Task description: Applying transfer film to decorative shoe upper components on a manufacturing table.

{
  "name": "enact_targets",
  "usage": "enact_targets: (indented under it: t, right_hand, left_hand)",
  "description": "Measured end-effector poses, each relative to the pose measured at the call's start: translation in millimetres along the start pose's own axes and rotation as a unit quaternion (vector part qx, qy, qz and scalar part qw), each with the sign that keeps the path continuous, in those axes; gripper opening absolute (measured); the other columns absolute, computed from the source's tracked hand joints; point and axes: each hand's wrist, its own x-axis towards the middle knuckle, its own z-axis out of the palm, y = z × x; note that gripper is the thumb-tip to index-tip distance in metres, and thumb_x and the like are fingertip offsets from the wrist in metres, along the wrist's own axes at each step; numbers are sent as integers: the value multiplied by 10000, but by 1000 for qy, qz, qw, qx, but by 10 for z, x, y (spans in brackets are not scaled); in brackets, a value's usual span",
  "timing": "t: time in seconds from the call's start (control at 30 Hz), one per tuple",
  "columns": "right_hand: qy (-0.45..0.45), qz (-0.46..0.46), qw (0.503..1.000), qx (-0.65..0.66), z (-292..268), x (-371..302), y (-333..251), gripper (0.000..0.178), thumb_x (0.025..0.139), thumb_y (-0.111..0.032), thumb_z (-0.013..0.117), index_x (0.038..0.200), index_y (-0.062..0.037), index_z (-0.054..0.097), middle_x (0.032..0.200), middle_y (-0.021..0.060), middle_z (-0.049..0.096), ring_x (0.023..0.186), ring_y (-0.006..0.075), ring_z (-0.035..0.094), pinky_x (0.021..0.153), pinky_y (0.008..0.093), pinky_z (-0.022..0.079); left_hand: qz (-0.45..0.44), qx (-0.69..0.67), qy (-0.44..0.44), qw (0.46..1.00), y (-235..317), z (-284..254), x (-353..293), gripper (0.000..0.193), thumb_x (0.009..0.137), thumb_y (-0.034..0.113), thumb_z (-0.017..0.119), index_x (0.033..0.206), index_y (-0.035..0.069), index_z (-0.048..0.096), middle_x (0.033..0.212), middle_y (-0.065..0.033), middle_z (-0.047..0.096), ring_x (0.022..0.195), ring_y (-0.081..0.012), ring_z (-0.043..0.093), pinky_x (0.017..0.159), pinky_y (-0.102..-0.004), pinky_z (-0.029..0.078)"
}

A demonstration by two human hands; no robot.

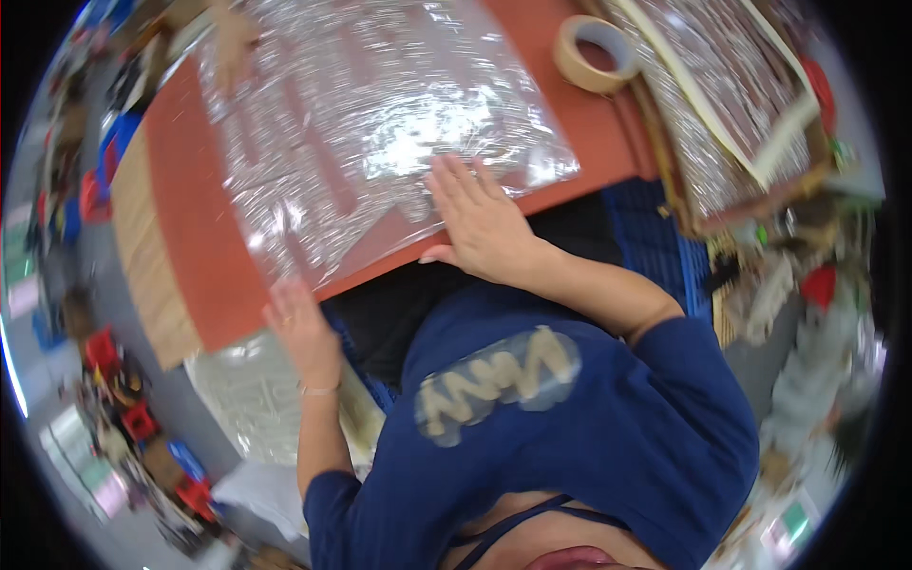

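A shiny clear plastic sheet (380,123) lies over the orange-red tabletop (190,218), wrinkled and catching glare. My right hand (484,223) rests flat on its near edge, fingers stretched out, thumb apart. By the sheet's near left corner, my left hand (304,328) is at the table edge with its fingers extended and slightly blurred; nothing shows in it. Whether it touches the plastic I cannot tell. At the far left, another person's hand (230,52) reaches onto the sheet.
A roll of tan tape (572,65) lies on the table to the right. Beside it is a stack of plastic-covered panels (698,114) with pale edges. A blue crate (660,237) stands below the table's right side. Whitish plastic packages (252,404) lie at the lower left.
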Motion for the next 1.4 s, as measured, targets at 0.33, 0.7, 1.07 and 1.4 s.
enact_targets:
  t: [0.33, 0.7, 1.07, 1.4]
  right_hand:
    - [157, 64, 983, 69, -250, -1413, 641, 413, 748, 17, 638, 1153, -4, 558, 1217, 199, 543, 1204, 380, 485, 1046, 469, 369]
    - [257, 445, 595, 618, 337, -1409, 1080, 433, 877, 0, 499, 1292, 69, 400, 1255, 212, 503, 1126, 291, 550, 1007, 380, 439]
    - [118, 273, 379, 877, 621, -1006, 963, 471, 803, 56, 411, 1272, 56, 457, 1285, 244, 511, 1203, 406, 495, 1054, 529, 376]
    - [47, 223, 464, 856, 727, -1104, 973, 545, 822, 20, 493, 1353, 48, 371, 1297, 267, 496, 1154, 379, 547, 998, 472, 451]
  left_hand:
    - [-41, -28, -7, 999, -12, 103, -63, 719, 725, -84, 448, 1430, -14, 326, 1501, -206, 294, 1414, -383, 208, 1128, -546, 127]
    - [-38, -238, 168, 956, 171, 105, -92, 454, 784, -100, 481, 1221, 0, 554, 1296, -195, 523, 1272, -404, 417, 1053, -490, 324]
    - [-304, -907, -129, 261, 589, 808, 98, 437, 841, -97, 482, 1275, -85, 436, 1256, -243, 526, 1200, -375, 509, 1047, -473, 411]
    - [-238, -950, -18, 202, 395, 965, -98, 373, 860, -102, 482, 1226, -42, 524, 1276, -171, 554, 1241, -331, 488, 1091, -463, 374]
